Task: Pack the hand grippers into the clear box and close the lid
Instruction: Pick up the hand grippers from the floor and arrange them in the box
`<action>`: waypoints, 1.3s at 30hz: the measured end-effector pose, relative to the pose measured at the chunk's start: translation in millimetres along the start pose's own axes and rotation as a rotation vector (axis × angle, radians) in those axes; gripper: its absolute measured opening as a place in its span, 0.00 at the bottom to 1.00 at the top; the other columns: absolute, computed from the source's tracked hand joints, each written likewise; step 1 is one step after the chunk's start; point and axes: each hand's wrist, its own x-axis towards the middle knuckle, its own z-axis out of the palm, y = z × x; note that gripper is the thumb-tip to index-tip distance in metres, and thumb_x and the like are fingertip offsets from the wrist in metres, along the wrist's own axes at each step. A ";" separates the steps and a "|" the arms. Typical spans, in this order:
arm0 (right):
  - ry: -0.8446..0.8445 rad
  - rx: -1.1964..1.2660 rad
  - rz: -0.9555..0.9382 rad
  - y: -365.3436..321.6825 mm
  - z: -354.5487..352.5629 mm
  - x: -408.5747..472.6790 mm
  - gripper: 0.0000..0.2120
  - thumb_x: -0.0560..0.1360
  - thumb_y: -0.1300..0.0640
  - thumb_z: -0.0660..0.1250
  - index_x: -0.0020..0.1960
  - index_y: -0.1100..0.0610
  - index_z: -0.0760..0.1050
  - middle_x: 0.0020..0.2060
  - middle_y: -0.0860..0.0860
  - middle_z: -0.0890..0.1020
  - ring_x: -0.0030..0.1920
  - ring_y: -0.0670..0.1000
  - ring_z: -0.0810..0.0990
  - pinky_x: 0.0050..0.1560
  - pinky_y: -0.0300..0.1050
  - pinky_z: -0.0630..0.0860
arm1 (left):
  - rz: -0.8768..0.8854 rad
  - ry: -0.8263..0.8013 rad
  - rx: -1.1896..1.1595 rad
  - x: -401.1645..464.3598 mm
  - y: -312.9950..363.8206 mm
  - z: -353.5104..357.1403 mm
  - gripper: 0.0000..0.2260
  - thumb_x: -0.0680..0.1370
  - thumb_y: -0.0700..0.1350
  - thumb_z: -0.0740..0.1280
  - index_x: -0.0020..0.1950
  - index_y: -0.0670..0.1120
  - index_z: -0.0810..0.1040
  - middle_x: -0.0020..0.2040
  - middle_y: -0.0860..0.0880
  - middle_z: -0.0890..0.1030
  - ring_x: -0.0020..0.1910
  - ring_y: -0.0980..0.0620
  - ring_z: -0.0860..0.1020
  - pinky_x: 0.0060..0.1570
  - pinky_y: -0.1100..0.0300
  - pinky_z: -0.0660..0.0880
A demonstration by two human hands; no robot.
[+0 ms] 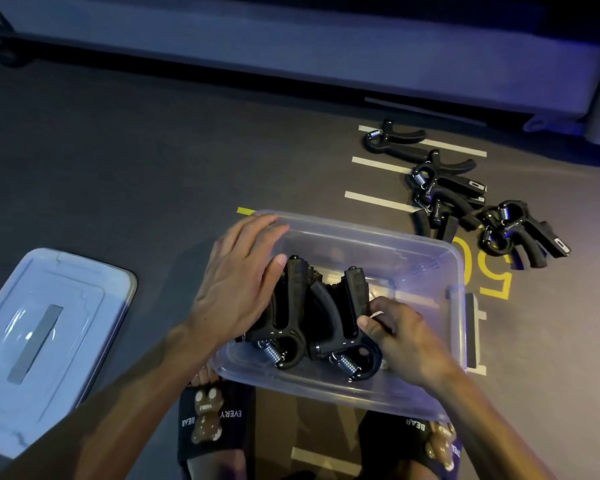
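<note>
A: Nearest us, what's under the box?

B: Two slippers (215, 424) with bear charms, at the near edge of the dark floor (118, 161). The clear box (426, 258) sits just beyond them, its near wall almost over the toes.

A: And inside it?

B: Two hand grippers. The left gripper (288, 306) and the right gripper (350, 317) stand side by side, springs towards the near wall, handles pointing to the far wall.

A: The hands?

B: The left hand (236, 282) lies flat over the left one, fingers straight and close together, tips reaching the box's far-left corner. The right hand (402, 337) is curled, fingertips pinching the right one by its handle near the spring.

A: What might go wrong?

B: I'd guess the two handles could hook into each other, or stand too tall and stop the lid seating later. The light box might also slide if either hand pushes sideways.

A: Further out?

B: The lid (49, 327) lies on the floor left of the box, well apart. Beyond the box's far-right corner is a loose pile of grippers (465, 199) across white floor lines, not yet packed. Furthest off runs a pale ledge (291, 46).
</note>
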 end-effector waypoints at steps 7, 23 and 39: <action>-0.025 -0.087 0.008 -7.1 -6.7 -6.8 0.12 0.77 0.44 0.67 0.56 0.50 0.75 0.49 0.51 0.85 0.52 0.51 0.84 0.55 0.54 0.79 | -0.008 0.006 0.002 0.3 -0.7 1.2 0.18 0.84 0.49 0.59 0.74 0.47 0.71 0.75 0.50 0.69 0.75 0.48 0.65 0.69 0.48 0.68; 0.101 -0.420 -0.014 -25.4 3.6 -21.0 0.13 0.78 0.42 0.64 0.52 0.51 0.76 0.44 0.52 0.85 0.47 0.59 0.83 0.43 0.48 0.79 | -0.006 0.012 -0.003 -0.6 -1.6 2.7 0.18 0.84 0.50 0.58 0.73 0.47 0.71 0.76 0.50 0.68 0.75 0.48 0.65 0.68 0.46 0.68; 0.095 -0.762 0.000 -50.6 22.4 -25.6 0.17 0.84 0.49 0.55 0.64 0.60 0.70 0.55 0.57 0.83 0.56 0.58 0.83 0.50 0.48 0.78 | -0.004 0.022 0.002 -0.9 -0.5 2.7 0.17 0.84 0.50 0.58 0.72 0.47 0.73 0.75 0.50 0.69 0.74 0.47 0.66 0.68 0.47 0.69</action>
